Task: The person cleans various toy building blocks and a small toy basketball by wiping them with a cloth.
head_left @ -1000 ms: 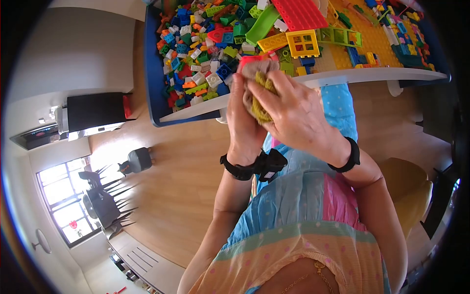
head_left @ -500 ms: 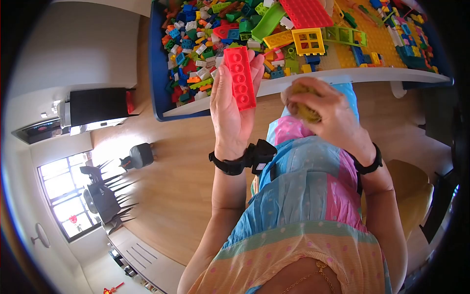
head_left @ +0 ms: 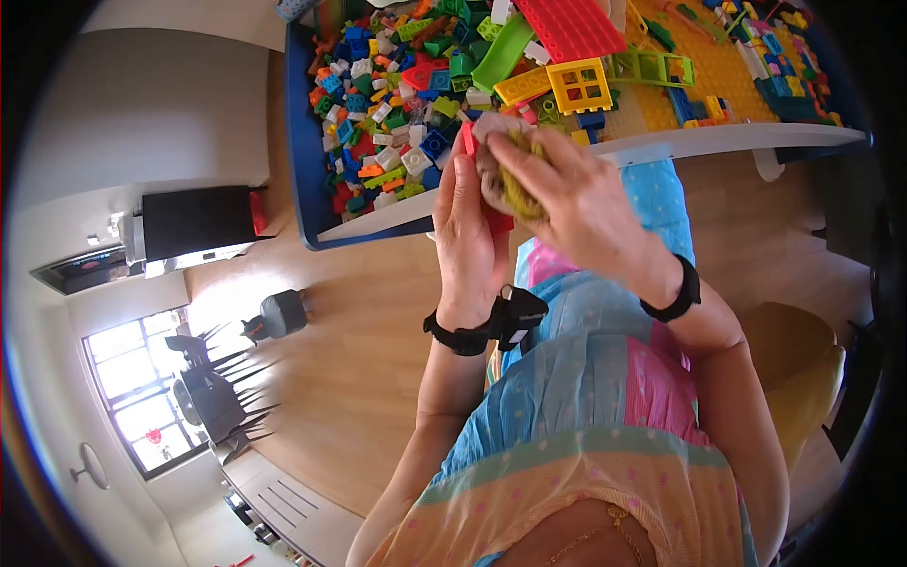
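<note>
My left hand [head_left: 470,260] holds a long red toy brick [head_left: 499,223] upright, its fingers behind the brick and the thumb along its side. Most of the brick is covered; only its top corner and lower end show. Against its face my right hand [head_left: 595,208] presses a bunched cloth [head_left: 517,189], yellow-green with a greyish-brown side. The fingers of that hand are closed round the cloth. Both hands are in front of the near edge of a blue-sided toy table.
The table's white rim [head_left: 718,142] runs in front of me. Many loose bricks [head_left: 397,123] fill its left part. A yellow window frame [head_left: 579,87], a red sloped piece [head_left: 572,26] and a green slide [head_left: 504,52] stand beside an orange-yellow studded plate [head_left: 727,80]. A chair [head_left: 794,378] is at the right.
My right hand has moved left with the cloth, from beside the red brick onto its face. The left hand has shifted slightly right and down, still holding the brick.
</note>
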Motion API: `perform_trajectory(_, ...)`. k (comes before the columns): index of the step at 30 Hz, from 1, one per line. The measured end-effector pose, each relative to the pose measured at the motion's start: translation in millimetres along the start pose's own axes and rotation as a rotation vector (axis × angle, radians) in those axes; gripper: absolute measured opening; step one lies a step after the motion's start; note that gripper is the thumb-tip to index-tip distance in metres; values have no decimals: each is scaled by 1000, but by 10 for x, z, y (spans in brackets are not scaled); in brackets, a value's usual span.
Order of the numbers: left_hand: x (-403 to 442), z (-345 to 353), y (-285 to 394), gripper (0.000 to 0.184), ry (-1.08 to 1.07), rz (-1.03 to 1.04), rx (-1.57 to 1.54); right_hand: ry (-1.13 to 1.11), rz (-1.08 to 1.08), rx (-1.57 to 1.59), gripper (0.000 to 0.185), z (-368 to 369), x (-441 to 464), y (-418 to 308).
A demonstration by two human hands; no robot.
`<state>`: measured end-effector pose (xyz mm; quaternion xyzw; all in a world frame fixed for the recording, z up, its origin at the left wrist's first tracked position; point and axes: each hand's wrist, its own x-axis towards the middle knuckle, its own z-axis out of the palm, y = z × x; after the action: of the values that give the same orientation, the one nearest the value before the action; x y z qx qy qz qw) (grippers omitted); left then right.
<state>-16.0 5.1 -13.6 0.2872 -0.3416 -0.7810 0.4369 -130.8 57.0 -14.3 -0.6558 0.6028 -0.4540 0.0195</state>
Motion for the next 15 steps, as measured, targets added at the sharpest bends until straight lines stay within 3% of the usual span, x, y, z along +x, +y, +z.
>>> perform_trajectory(5,18,51,30,38,1,-17,11,-143,-66,55,42,-129,-105,-143)
perform_trajectory(12,112,-54,-4,41,-57,-132,-37,-362,-38,284,45,-266,-206,21)
perform_trajectory(13,139,-87,-12,40,-63,-146,-79,-395,54,281,49,-328,-168,39)
perform_trajectory(15,153,-121,1,39,-65,-172,-102,-147,128,281,51,-371,-71,40)
